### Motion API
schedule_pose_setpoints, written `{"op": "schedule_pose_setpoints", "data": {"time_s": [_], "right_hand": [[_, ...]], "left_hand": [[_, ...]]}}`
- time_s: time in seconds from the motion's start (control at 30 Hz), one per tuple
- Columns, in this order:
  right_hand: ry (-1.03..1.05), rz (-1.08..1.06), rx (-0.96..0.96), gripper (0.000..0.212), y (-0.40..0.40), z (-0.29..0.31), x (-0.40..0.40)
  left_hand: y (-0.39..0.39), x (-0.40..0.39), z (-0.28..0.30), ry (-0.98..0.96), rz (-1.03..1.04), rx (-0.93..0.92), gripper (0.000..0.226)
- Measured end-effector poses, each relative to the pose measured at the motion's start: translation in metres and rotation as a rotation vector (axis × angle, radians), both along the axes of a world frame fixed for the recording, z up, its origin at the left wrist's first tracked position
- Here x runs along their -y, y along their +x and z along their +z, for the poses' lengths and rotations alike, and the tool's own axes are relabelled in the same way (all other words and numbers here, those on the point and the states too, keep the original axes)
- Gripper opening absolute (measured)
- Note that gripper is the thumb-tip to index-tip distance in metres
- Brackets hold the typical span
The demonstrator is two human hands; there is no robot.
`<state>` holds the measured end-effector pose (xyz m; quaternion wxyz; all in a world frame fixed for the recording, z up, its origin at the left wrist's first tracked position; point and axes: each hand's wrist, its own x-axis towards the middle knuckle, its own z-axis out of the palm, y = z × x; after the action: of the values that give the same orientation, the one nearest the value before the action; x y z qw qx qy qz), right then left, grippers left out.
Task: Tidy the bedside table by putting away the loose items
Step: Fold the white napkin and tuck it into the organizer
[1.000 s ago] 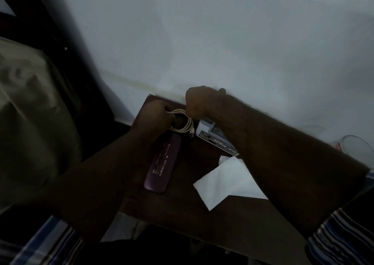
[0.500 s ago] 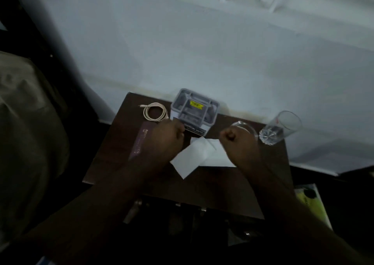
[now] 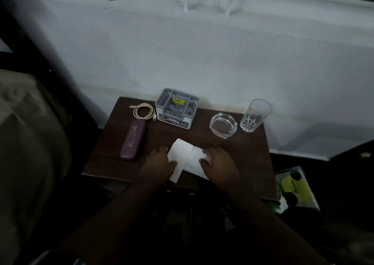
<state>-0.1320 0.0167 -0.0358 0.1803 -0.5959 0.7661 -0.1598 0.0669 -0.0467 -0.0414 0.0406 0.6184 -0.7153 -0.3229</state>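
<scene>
A white sheet of paper (image 3: pixel 189 156) lies near the front edge of the dark wooden bedside table (image 3: pixel 242 153), its left part curled upward. My left hand (image 3: pixel 156 164) pinches the sheet's left edge, thumb on top. My right hand (image 3: pixel 219 163) rests on the sheet's right side with thumb and fingertips on it. A purple case (image 3: pixel 133 139) lies at the left. Behind it is a coiled cream cable (image 3: pixel 143 111). A grey organiser box (image 3: pixel 176 108) stands at the back middle.
A glass ashtray (image 3: pixel 223 125) and an upright drinking glass (image 3: pixel 255 115) stand at the back right. The white wall runs behind the table. A drab fabric-covered shape (image 3: pixel 26 135) is to the left, and a yellow-green packet (image 3: pixel 294 188) lies low at the right.
Both hands left the coiled cable at the back left and came down to the front. They were fists half a second ago and now are on the white paper, whose left part has curled up.
</scene>
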Motion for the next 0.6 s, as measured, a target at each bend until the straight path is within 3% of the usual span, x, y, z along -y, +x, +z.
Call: {"op": "schedule_pose_setpoints", "data": {"time_s": [0.1, 0.17, 0.27, 0.4, 0.5, 0.6], "right_hand": [[0.142, 0.016, -0.087, 0.062, -0.001, 0.002, 0.006], [0.179, 0.005, -0.095, 0.063, 0.002, -0.001, 0.011], [0.172, -0.057, 0.019, 0.039, 0.002, -0.002, 0.018], [0.190, -0.294, 0.282, 0.018, 0.006, 0.005, 0.016], [0.244, -0.432, 0.551, 0.021, 0.010, 0.007, 0.011], [0.203, -0.407, 0.477, 0.028, 0.010, 0.011, 0.002]], "left_hand": [[-0.003, -0.007, 0.007, 0.026, 0.045, -0.025, 0.051], [-0.005, -0.010, 0.012, 0.053, 0.159, -0.119, 0.036], [-0.006, -0.010, 0.010, 0.171, 0.463, -0.432, 0.025], [-0.007, -0.019, 0.014, 0.395, 0.804, -0.817, 0.015], [-0.006, -0.026, 0.015, 0.506, 0.794, -0.852, 0.002], [-0.005, -0.029, 0.014, 0.483, 0.718, -0.862, 0.011]]}}
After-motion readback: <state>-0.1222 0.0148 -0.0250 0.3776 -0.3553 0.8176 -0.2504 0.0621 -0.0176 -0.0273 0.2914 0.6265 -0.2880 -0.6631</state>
